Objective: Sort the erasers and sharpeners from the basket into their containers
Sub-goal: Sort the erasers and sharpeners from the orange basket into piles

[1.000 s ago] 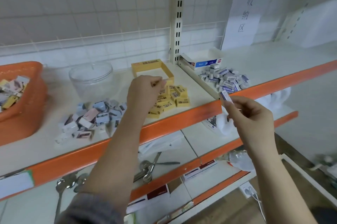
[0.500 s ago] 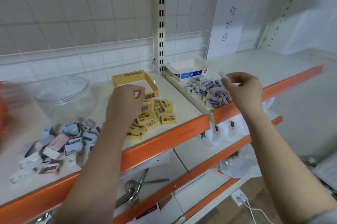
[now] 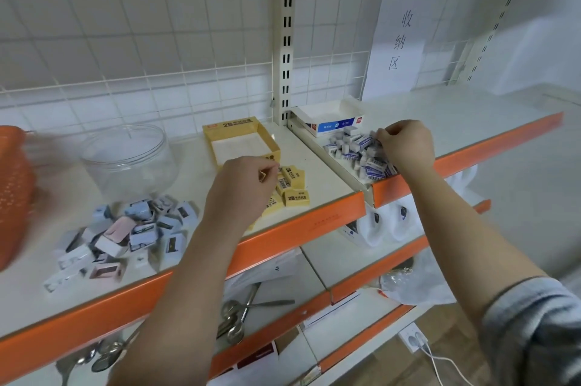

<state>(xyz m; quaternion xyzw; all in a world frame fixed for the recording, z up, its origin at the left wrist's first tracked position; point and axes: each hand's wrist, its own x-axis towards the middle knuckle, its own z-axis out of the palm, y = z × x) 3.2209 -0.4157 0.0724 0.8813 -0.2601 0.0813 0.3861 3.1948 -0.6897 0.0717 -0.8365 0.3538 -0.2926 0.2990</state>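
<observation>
Head view: left hand (image 3: 242,184) fingers curl over yellow erasers (image 3: 292,184); right hand (image 3: 405,146) fingers pinch among blue-white erasers (image 3: 358,149).

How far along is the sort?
Done: items lie in three heaps by type: sharpeners, yellow erasers, white erasers. In hand: left hand pinches something small over the yellow heap; right hand is at the white heap. Left: jar, yellow box and white box look empty.

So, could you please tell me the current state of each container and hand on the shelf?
Clear plastic jar: upright, lidless.
Yellow cardboard box: open, no erasers inside.
White and blue cardboard box: open.
Left hand: curled over the yellow erasers.
Right hand: curled at the white erasers.
</observation>
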